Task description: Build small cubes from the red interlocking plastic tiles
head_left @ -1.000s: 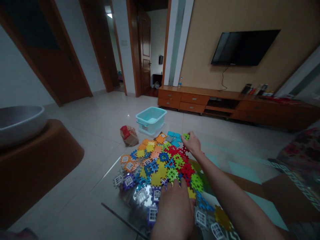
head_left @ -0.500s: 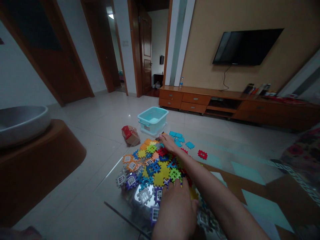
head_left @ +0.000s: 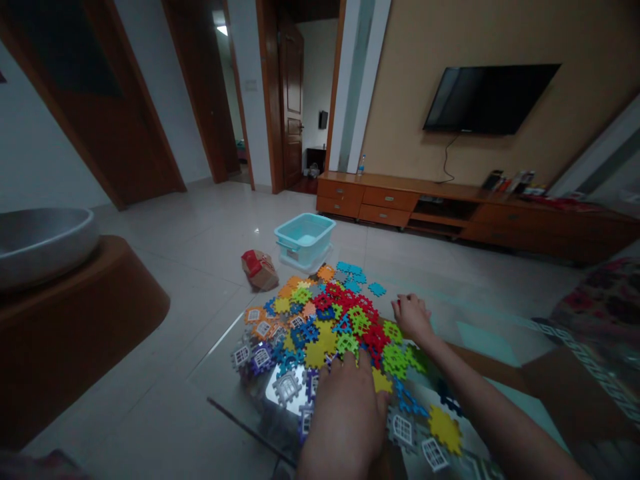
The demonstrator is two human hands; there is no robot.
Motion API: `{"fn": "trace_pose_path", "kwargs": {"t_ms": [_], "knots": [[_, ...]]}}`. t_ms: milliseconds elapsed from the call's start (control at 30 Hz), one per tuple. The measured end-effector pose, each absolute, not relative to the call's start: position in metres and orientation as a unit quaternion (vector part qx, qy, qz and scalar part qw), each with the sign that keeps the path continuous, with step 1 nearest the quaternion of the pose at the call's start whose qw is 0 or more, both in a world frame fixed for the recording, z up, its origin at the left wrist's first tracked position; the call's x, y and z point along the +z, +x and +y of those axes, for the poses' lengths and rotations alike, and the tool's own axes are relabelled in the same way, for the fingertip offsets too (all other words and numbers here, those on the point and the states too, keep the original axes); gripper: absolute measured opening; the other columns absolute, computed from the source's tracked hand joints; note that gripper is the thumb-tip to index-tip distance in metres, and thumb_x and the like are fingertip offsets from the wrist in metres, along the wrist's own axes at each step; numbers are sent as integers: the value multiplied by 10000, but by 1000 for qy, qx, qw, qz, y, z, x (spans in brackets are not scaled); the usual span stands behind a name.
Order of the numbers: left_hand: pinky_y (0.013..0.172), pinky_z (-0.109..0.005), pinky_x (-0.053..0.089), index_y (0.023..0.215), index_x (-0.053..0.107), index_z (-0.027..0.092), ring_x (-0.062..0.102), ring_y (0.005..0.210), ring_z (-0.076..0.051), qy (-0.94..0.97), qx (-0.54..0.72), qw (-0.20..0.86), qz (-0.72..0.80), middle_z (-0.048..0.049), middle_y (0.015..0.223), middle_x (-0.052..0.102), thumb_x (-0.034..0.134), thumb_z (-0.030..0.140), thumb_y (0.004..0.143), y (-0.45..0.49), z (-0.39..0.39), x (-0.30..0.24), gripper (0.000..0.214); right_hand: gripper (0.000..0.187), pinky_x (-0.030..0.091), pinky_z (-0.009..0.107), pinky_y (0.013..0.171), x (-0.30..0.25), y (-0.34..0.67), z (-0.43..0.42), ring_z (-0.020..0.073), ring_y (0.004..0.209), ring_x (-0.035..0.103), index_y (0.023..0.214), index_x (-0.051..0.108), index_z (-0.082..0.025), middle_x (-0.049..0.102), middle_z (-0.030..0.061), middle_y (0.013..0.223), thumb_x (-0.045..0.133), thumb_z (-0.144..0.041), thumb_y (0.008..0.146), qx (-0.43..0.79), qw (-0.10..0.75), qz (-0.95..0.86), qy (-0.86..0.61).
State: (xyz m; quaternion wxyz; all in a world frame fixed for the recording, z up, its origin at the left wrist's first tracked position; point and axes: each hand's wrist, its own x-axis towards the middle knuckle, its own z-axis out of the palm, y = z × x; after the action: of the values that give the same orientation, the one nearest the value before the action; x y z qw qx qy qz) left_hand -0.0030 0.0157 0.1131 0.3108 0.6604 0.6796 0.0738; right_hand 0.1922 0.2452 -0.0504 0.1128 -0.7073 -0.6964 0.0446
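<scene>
A heap of coloured interlocking plastic tiles (head_left: 330,320) lies on a glass table top (head_left: 225,373). My left hand (head_left: 345,410) rests palm down on the near edge of the heap, fingers stretched over yellow and green tiles. My right hand (head_left: 413,317) is at the heap's right side with its fingers curled over a red tile (head_left: 397,305). A few light blue tiles (head_left: 360,277) lie apart at the far edge. White and purple window-shaped tiles (head_left: 260,360) sit at the near left.
A teal plastic basket (head_left: 304,239) and a small red and brown box (head_left: 259,270) stand on the tiled floor beyond the table. A grey basin (head_left: 40,243) sits on a wooden stand at left. A low wooden cabinet (head_left: 450,207) and wall television (head_left: 487,97) are behind.
My right hand reached to the heap's far edge, then drew back to the right and closed over the red tile that lay apart. My left hand stayed on the heap.
</scene>
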Motion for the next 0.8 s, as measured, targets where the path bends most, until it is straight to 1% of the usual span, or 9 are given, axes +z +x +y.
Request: {"fn": "trace_pose_path", "kwargs": {"t_ms": [67,233,367,433,500,600,667,700,800], "knots": [[1068,-500,393,1399,502,168,524,1229,-353,665,73,318,672,-153,1334,581,484,379,896,-1,15,115,546,312,411,483,953,-51,196,242,344,1169,499,1162,626,-131,574,215,1225,438,-270,956,38,114,-720,-684],[1079,-484,383,1392,512,175,520,1241,-346,667,63,324,668,-147,1352,574,481,396,905,0,15,116,536,328,379,389,1005,-37,173,249,277,1113,545,1206,585,-88,620,191,1162,416,-191,944,41,148,-768,-622],[1079,-489,377,1405,496,179,515,1247,-350,660,63,315,679,-144,1364,569,476,394,901,-2,16,112,548,334,414,322,962,-27,128,248,228,1071,578,1242,579,-176,649,112,1165,467,-231,932,81,156,-824,-539],[1071,-506,380,1399,501,186,514,1244,-356,657,58,311,684,-145,1363,568,470,392,899,-3,16,111,541,329,419,322,961,-25,108,245,231,1083,575,1221,603,-222,652,84,1172,535,-304,910,98,151,-838,-515],[1070,-515,379,1403,497,191,514,1243,-358,658,59,310,684,-144,1353,572,470,393,896,-5,16,110,546,343,409,363,983,-25,94,243,254,1140,548,1239,595,-233,621,101,1229,512,-345,925,99,155,-824,-535],[1073,-509,384,1412,489,187,515,1241,-354,662,71,315,676,-141,1335,579,462,398,902,-8,14,111,552,422,399,528,970,-30,88,241,361,1204,491,1307,535,-149,543,214,1293,466,-333,934,87,158,-757,-628],[1069,-505,390,1403,500,188,521,1234,-353,663,73,316,675,-141,1330,582,461,399,905,-9,13,112,543,436,410,573,935,-36,90,240,404,1190,490,1285,547,-106,535,255,1262,491,-328,914,88,150,-721,-671],[1066,-502,392,1397,506,189,525,1229,-352,661,72,314,677,-142,1327,584,462,397,904,-10,13,112,537,418,418,555,934,-39,93,240,397,1176,505,1261,568,-105,544,251,1243,500,-320,909,92,146,-714,-679],[1056,-502,399,1388,510,181,531,1218,-358,657,72,306,686,-146,1314,593,473,388,896,-11,13,112,536,351,430,426,966,-42,100,243,322,1141,557,1205,620,-129,584,207,1214,508,-254,896,105,148,-722,-667]]}}
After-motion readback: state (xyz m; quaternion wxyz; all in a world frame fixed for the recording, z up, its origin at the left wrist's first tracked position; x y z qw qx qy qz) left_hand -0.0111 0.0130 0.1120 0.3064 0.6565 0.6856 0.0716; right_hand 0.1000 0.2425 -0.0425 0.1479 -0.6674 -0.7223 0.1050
